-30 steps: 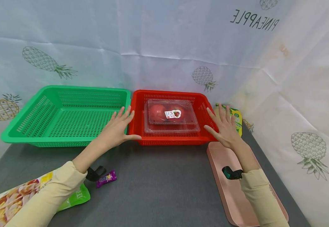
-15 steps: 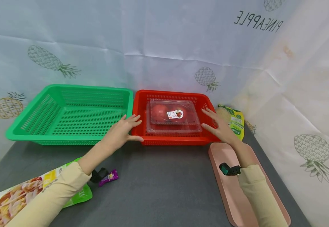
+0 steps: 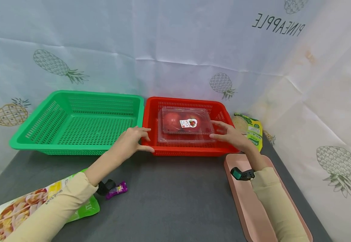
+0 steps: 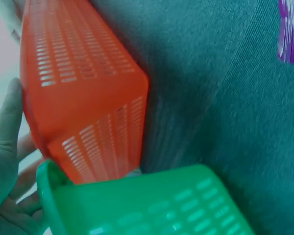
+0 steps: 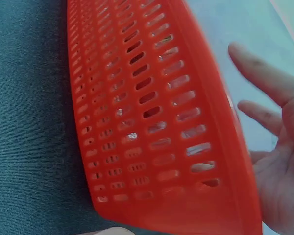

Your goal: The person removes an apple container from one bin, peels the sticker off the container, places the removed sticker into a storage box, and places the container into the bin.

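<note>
A clear plastic box of tomatoes [image 3: 173,121] with a white label lies inside the red basket [image 3: 184,152]. My left hand [image 3: 128,143] is at the basket's left end, fingers bent over the rim and thumb near the front corner. In the left wrist view its thumb [image 4: 9,117] stands beside the red rim, other fingers partly hidden behind the baskets. My right hand [image 3: 233,137] reaches over the right end, fingertips right at the box's right side. The right wrist view shows its fingers [image 5: 259,73] spread apart above the red rim.
A green basket [image 3: 72,147] adjoins the red one on the left. Pink tray [image 3: 248,198] and yellow-green packet [image 3: 255,131] are at right. A food bag [image 3: 21,211] and small purple packet [image 3: 117,190] lie front left. A pineapple-print cloth [image 3: 175,40] hangs behind.
My right hand has moved left and slightly down, to the tomato box's side. My left hand has lowered toward the red rim, its fingers now more bent. The view has shifted slightly.
</note>
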Demonstrator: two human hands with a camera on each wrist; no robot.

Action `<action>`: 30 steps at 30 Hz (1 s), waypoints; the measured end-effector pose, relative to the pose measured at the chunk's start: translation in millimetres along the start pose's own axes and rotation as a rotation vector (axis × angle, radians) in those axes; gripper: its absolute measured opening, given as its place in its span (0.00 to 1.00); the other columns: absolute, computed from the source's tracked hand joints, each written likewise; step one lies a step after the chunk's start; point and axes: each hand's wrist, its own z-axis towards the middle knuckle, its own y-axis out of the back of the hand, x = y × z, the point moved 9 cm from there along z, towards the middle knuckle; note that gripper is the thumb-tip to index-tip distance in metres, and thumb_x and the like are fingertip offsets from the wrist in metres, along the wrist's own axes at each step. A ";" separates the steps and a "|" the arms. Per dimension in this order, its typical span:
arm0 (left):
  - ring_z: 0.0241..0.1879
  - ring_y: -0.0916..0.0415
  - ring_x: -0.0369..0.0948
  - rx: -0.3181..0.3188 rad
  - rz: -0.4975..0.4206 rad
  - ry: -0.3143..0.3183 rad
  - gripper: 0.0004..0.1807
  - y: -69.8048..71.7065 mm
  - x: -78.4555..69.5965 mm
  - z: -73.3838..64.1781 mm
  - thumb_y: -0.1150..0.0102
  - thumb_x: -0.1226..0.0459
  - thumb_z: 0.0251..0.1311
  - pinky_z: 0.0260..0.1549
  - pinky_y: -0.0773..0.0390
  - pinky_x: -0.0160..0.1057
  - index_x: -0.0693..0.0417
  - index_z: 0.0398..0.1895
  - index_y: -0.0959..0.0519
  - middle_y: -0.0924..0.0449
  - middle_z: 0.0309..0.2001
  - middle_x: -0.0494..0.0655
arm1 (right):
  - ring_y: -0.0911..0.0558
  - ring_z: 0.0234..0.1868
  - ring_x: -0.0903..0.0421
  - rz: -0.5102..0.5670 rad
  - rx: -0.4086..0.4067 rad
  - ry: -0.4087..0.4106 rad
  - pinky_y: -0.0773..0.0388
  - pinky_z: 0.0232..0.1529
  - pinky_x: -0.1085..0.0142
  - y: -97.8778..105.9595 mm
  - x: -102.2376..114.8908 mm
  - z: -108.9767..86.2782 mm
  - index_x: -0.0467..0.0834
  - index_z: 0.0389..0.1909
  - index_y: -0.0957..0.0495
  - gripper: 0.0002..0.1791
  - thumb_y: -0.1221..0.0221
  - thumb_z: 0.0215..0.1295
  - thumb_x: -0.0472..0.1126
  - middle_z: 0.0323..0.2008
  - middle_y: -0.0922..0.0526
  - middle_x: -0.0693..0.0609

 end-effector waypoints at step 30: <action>0.47 0.21 0.51 0.209 -0.001 0.031 0.14 0.4 -2.1 4.1 0.25 0.57 0.45 0.20 0.31 0.33 0.54 0.27 0.19 0.23 0.57 0.59 | 0.22 0.36 0.36 0.039 -0.010 0.055 0.19 0.39 0.60 -2.1 -10.3 31.3 0.41 0.64 0.37 0.33 0.34 0.59 0.35 0.58 0.33 0.37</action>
